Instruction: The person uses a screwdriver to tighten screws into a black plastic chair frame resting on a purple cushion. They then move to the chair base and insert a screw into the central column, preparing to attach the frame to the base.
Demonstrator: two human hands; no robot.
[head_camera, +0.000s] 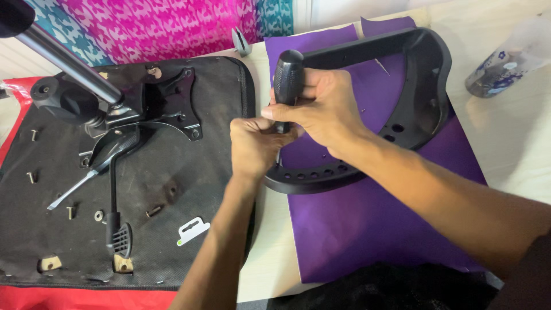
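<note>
right hand [327, 109] wrapped tight round the black ribbed handle of a screwdriver [287, 77], held upright, shaft pointing down and mostly hidden behind the fingers. left hand [255, 146] just below it, fingertips pinched together at the shaft near the tip, touching the right hand; can't tell if there's a screw in that pinch. both hands sit over the lower bar of a black plastic chair armrest [419, 74], a curved loop piece with a row of holes along the bar. armrest lies flat on a purple sheet [367, 229] on a pale table [511, 143].

left of the hands, an upturned chair seat base [166, 229], black fabric, with a metal tilt mechanism [166, 109] bolted on and a grey gas-lift column [69, 63] sticking out of it. loose screws [154, 211] and a washer scattered on the fabric, plus a small white plastic tag [192, 231]. plastic bottle [505, 66] on its side at top right, well apart from the hands. pink and teal patterned cloth [166, 26] along the top.
</note>
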